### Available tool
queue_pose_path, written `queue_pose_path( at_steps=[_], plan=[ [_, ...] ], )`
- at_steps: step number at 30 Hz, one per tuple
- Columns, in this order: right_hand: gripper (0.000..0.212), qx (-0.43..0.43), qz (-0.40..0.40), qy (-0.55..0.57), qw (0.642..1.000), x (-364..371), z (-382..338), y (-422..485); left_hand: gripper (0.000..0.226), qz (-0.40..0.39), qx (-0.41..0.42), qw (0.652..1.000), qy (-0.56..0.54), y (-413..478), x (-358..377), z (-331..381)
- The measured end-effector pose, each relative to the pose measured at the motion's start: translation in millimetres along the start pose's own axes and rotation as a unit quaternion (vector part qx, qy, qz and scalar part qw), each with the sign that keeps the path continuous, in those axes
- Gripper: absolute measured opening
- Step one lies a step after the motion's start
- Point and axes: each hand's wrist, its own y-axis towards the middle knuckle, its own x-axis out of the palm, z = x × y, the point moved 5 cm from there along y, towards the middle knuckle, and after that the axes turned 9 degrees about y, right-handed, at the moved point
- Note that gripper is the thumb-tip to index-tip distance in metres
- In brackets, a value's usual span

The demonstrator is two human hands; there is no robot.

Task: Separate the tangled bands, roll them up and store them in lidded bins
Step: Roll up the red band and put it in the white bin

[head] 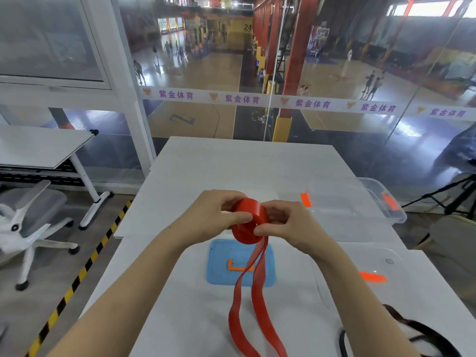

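A red band (248,220) is partly wound into a thick roll held above the white table (231,163). My left hand (219,210) grips the roll from the left with thumb on its face. My right hand (286,222) pinches the roll's right side where the band leaves it. Two loose red strands (257,292) hang down from the roll toward the near table edge. A clear bin (396,217) with orange clips stands at the right. A blue lid (219,264) with an orange handle lies flat under the roll. A black band (425,333) lies at the bottom right.
A second clear lid or bin (386,261) with an orange clip lies at the near right. A grey office chair (33,217) and another white table (38,148) stand to the left. A glass wall rises behind the table. A tripod (453,199) stands far right.
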Motion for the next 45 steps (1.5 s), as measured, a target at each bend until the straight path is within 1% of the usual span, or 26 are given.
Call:
queue_pose_path(
  at_steps=[2,4,6,7,8,9,11,12,13,15,17,19,21,24,28,30,33,35,38,43,45],
  plan=[
    [0.040,0.001,0.009,0.045,0.999,1,10,-6,0.022,0.037,-0.013,0.996,-0.086,-5,2,-6],
    [0.040,-0.004,0.037,0.070,0.997,1,19,-11,0.026,0.058,-0.032,0.985,-0.160,-9,6,-14],
    [0.036,-0.003,0.060,0.073,0.996,-1,25,-13,0.030,0.028,-0.042,0.981,-0.185,-11,13,-21],
    [0.035,0.004,0.058,0.060,0.996,-2,27,-14,0.031,-0.004,-0.044,0.983,-0.176,-11,15,-26],
    [0.034,0.015,0.047,0.039,0.998,-2,29,-15,0.033,-0.037,-0.044,0.988,-0.142,-12,17,-31],
    [0.033,0.025,0.031,0.010,0.999,-2,30,-15,0.037,-0.061,-0.040,0.994,-0.084,-12,17,-35],
    [0.032,0.041,0.000,-0.046,0.998,-2,29,-15,0.051,-0.082,-0.046,0.995,0.020,-14,17,-37],
    [0.033,0.045,-0.012,-0.069,0.997,-1,28,-14,0.059,-0.087,-0.054,0.994,0.043,-14,18,-35],
    [0.033,0.045,-0.024,-0.089,0.995,0,26,-12,0.062,-0.097,-0.053,0.992,0.061,-14,21,-31],
    [0.035,0.036,-0.039,-0.133,0.990,4,21,-9,0.051,-0.105,-0.033,0.988,0.109,-11,29,-22],
    [0.036,0.013,-0.041,-0.170,0.985,5,18,-7,0.038,-0.081,-0.025,0.990,0.110,-10,31,-22],
    [0.035,-0.001,-0.029,-0.138,0.990,5,17,-9,0.029,-0.042,-0.018,0.996,0.073,-11,30,-26],
    [0.038,0.000,-0.013,-0.094,0.995,3,21,-13,0.024,0.002,-0.014,0.999,0.032,-14,28,-30],
    [0.039,0.011,0.017,-0.063,0.998,-1,33,-18,0.031,0.038,-0.033,0.997,-0.052,-18,26,-36],
    [0.039,-0.006,0.059,-0.010,0.998,0,42,-26,0.032,0.028,-0.043,0.994,-0.102,-19,27,-39],
    [0.037,-0.016,0.074,0.001,0.997,1,42,-30,0.035,-0.011,-0.057,0.993,-0.102,-19,29,-41],
    [0.036,-0.024,0.065,-0.005,0.998,2,38,-33,0.040,-0.071,-0.075,0.990,-0.099,-22,35,-43],
    [0.037,-0.020,0.067,0.030,0.997,1,36,-33,0.037,-0.063,-0.074,0.984,-0.148,-25,35,-41],
    [0.041,-0.017,0.082,0.104,0.991,0,39,-34,0.032,-0.016,-0.063,0.979,-0.191,-25,33,-36],
    [0.043,-0.007,0.111,0.149,0.983,5,49,-35,0.032,0.012,-0.075,0.958,-0.275,-27,41,-39],
    [0.040,0.004,0.116,0.148,0.982,5,54,-36,0.033,-0.007,-0.082,0.959,-0.272,-27,44,-44]
  ],
)
